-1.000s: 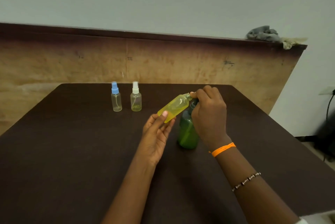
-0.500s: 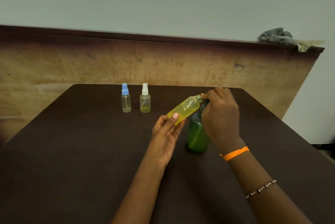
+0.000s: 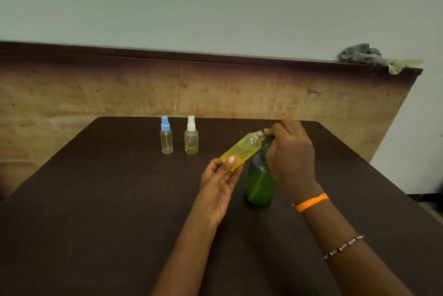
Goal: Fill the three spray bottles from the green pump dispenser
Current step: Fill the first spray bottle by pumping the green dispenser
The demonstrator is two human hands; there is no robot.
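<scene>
A: What changed?
B: Little. The hands sit as they did a moment ago, only the camera has shifted. Yellow bottle (image 3: pixel 242 150) still tilted, open neck up against the pump head of the green dispenser (image 3: pixel 260 181). Probably mid-fill on this one.

A: Left grip?
B: Left hand (image 3: pixel 219 183) loosely curled round the yellow bottle's base end, thumb on top, fingers underneath. Bottle is held off the table (image 3: pixel 96 199).

A: Right?
B: Right hand (image 3: pixel 291 154) closed over the pump head, fingertips by the bottle's neck. Can't tell if it's pressing. Dispenser stands upright at center right.

A: The others?
B: Blue-capped bottle (image 3: pixel 166 136) and white-capped bottle (image 3: pixel 191 136) are upright at the far side, capped, side by side, well apart from the hands. Blue-capped looks empty; white-capped has a little yellowish liquid at the bottom. Likely two fills left.
</scene>
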